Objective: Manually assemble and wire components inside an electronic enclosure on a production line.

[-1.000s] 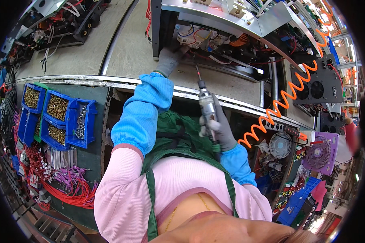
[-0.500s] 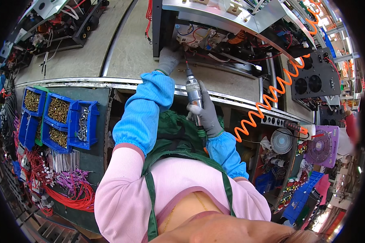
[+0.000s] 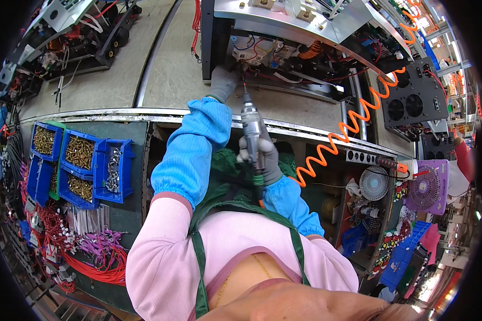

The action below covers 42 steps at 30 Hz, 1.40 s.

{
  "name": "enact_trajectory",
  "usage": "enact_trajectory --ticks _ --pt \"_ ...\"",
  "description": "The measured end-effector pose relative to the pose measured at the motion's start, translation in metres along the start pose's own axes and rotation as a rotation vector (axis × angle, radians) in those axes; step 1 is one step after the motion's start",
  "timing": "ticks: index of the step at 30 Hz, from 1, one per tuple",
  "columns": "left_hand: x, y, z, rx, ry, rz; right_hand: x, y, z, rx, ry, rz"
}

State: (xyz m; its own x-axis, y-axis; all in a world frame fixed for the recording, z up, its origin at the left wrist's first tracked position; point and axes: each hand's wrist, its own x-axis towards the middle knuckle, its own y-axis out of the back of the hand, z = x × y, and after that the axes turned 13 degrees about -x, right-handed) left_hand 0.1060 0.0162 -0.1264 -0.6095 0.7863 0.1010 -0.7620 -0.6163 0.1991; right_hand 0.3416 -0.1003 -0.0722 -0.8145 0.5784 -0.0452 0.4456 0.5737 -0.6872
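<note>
My right hand, in a grey glove, is wrapped round a silver air screwdriver. Its long thin bit points away from me into the lower front opening of a metal equipment chassis. At the left end of that opening, close to the bit's tip, is my left hand, gloved in grey too. Its fingers disappear into the shadow there, so what they touch is hidden. Inside the opening are a pale wired block, red and blue wires, and a copper-coloured coil.
Blue bins of brass screws and a blue bin of silver fasteners stand at left, above red wire bundles. A coiled orange air hose crosses on the right, near a black fan unit. Another open chassis stands far left.
My right hand has shifted slightly left and toward me, and the screwdriver's rear end has swung left, straightening the tool. My left hand stays at the chassis opening.
</note>
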Motion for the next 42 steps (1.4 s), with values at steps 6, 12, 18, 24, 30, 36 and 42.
enact_trajectory --ticks 6,12,18,24,30,36,42 --pt "-0.014 0.002 0.03 0.022 -0.03 0.004 0.002 -0.001 -0.007 0.175 -0.072 0.075" --pt "-0.015 0.004 0.038 0.013 0.059 0.0 0.019 -0.055 -0.024 -0.263 -0.15 0.246" --pt "-0.015 0.002 0.031 0.032 -0.097 0.055 0.022 -0.06 -0.016 -0.106 -0.159 0.243" --pt "-0.008 0.001 0.024 0.155 -0.036 0.067 0.022 -0.047 -0.023 0.103 -0.185 0.156" --pt "-0.016 0.0 0.035 0.031 -0.078 0.082 0.023 -0.055 -0.029 -0.104 -0.21 0.237" --pt "-0.014 0.001 0.029 0.08 -0.058 0.079 0.021 -0.055 -0.028 -0.165 -0.198 0.233" --pt "-0.01 -0.002 0.019 0.061 -0.06 0.065 0.018 -0.044 -0.029 -0.281 -0.203 0.212"
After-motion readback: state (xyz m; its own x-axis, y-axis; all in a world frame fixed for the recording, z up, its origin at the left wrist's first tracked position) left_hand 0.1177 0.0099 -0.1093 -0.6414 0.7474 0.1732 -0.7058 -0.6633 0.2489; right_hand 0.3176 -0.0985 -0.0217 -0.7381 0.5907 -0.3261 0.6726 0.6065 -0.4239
